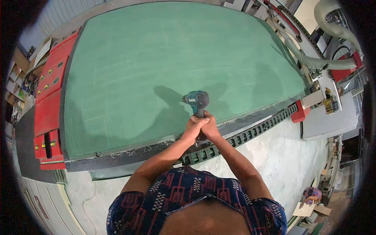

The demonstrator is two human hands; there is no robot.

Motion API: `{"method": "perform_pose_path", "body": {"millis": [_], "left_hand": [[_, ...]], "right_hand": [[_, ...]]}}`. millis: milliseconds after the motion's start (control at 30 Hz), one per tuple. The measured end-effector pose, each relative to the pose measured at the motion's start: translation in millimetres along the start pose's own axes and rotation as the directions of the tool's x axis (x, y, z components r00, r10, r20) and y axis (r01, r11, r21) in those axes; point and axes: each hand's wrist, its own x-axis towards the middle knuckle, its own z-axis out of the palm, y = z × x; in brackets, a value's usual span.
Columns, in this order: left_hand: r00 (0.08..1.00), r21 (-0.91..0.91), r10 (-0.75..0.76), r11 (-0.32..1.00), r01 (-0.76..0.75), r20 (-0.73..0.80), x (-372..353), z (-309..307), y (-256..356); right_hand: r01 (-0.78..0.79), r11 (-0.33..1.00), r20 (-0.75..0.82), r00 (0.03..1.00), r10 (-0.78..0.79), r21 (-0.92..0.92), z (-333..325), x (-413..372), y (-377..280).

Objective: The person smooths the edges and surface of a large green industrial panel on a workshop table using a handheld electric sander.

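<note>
A teal and black power drill [197, 101] is held upright in front of my chest, above the near edge of the large green machine bed [164, 58]. Its chuck points left. My left hand [191, 128] and my right hand [210, 125] are both closed around its black handle, touching each other. The lower part of the handle is mostly hidden by my fingers and palms. Shadows of the drill and my arms fall on the green surface.
A black cable chain [243, 137] runs along the bed's near edge. Red machine panels [51, 86] stand at left. At right are a hose [317, 62], a gantry part [329, 92] and a grey box [331, 117]. Another person [311, 194] is at lower right, beside boards.
</note>
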Motion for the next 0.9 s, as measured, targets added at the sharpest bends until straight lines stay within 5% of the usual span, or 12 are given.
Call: {"method": "perform_pose_path", "body": {"millis": [133,167,367,900], "left_hand": [[0.984,-0.103,-0.149,0.982,0.158,0.095,-24.2,15.3,-10.8],[0.992,-0.078,-0.126,0.989,0.126,0.0,-29.9,25.2,-19.5],[0.986,-0.025,-0.134,0.99,0.137,0.096,-51.4,42.2,-51.9],[0.98,-0.044,-0.198,0.98,0.196,-0.029,-71.1,41.9,-55.6]], "right_hand": [[0.018,0.998,-0.035,0.999,-0.021,-0.068,-22.7,-37.0,5.5],[0.004,0.996,-0.03,1.0,-0.006,-0.091,-29.3,-43.1,14.3],[0.036,0.993,-0.072,0.996,-0.044,-0.11,-53.1,-80.5,22.7],[-0.024,0.979,-0.046,0.999,0.015,-0.201,-49.0,-93.4,25.5]]}}
